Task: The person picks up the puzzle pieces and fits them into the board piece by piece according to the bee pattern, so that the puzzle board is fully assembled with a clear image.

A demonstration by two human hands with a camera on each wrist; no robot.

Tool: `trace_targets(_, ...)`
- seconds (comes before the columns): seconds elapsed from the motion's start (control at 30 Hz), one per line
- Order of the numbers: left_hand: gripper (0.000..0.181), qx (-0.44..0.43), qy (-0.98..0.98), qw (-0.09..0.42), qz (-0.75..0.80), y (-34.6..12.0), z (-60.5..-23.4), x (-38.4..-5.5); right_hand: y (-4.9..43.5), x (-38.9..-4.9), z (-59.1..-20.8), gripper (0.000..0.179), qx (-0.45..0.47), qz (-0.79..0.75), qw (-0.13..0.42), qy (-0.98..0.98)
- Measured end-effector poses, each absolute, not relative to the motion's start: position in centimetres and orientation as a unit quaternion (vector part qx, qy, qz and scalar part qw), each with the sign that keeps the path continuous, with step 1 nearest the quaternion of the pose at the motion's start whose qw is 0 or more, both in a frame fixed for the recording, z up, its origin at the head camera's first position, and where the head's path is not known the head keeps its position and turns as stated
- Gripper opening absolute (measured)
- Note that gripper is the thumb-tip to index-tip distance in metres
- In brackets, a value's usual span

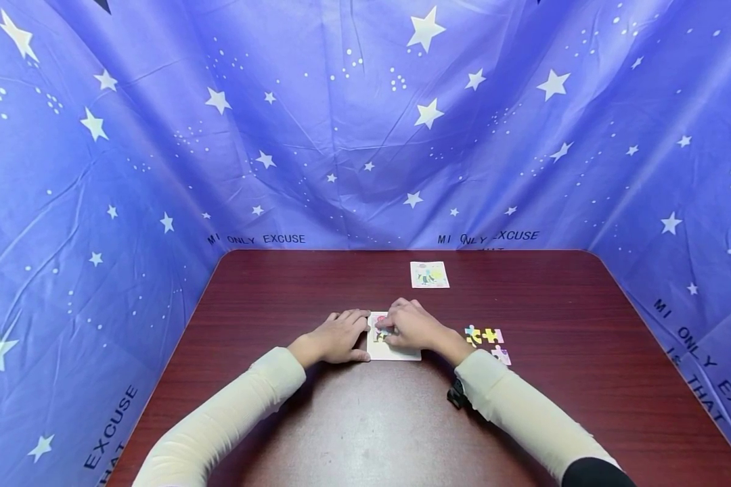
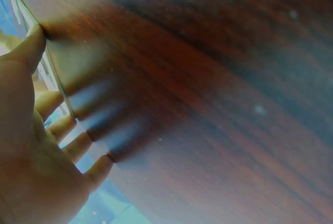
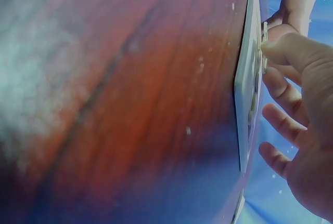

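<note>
A white square puzzle board [image 1: 402, 354] lies flat on the table, with coloured puzzle pieces [image 1: 380, 335] on its left part. My left hand [image 1: 341, 336] touches the board's left edge, its thumb near the front corner and its fingers spread along the side. Over the board, my right hand [image 1: 414, 326] pinches a thin puzzle piece [image 3: 265, 34] between thumb and forefinger, just above the board's surface in the right wrist view. Its other fingers are loosely bent. That hand covers much of the board's far right part in the head view.
Several loose puzzle pieces [image 1: 490, 335] lie to the right of the board, beside my right forearm. Farther back is a square picture card [image 1: 429, 275]. The dark red wooden table [image 1: 268, 284] is enclosed by a blue star-printed curtain [image 1: 341, 135].
</note>
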State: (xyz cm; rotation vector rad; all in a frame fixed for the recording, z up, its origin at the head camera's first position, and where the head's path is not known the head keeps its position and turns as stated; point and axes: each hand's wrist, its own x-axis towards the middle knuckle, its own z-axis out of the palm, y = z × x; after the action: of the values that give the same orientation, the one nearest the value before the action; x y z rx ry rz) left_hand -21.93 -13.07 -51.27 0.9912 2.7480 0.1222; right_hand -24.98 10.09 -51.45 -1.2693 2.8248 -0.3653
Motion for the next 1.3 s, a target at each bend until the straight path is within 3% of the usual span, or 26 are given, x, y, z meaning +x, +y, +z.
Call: trace_targets(1.3,0.062,0.338,0.934,0.11,0.043,-13.1,-51.54,-22.16,9.43,-25.07,-51.32,0.029,-0.41,-0.105,0.018,0.906)
